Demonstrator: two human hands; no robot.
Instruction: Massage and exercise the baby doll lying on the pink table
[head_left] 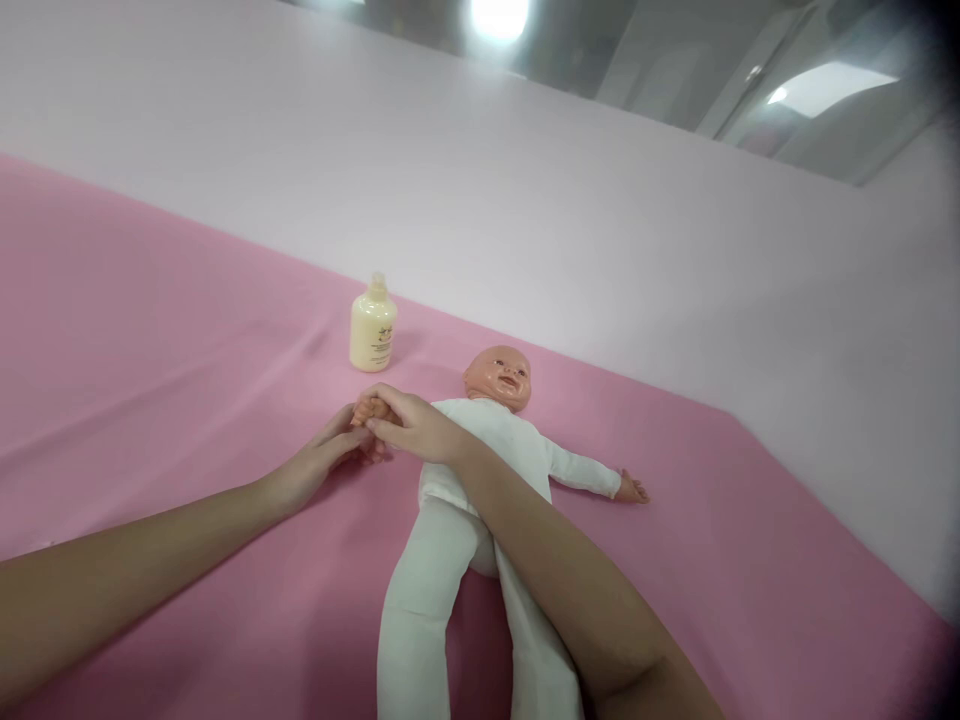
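From afar, I'm clasping the white-suited, bald plastic baby doll's (499, 430) small hand (373, 411) between my left hand (315, 465) and right hand (416, 425), seemingly steadying it, while the doll is lying face-up on pink cloth (187, 420).

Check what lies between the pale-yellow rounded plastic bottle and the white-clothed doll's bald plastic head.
Head view: only bare pink sheet between the bottle and the doll's head.

A bald doll (511, 440) lies supine on pink cloth (202, 410).

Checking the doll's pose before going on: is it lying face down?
No, the doll lies face up on the pink sheet.
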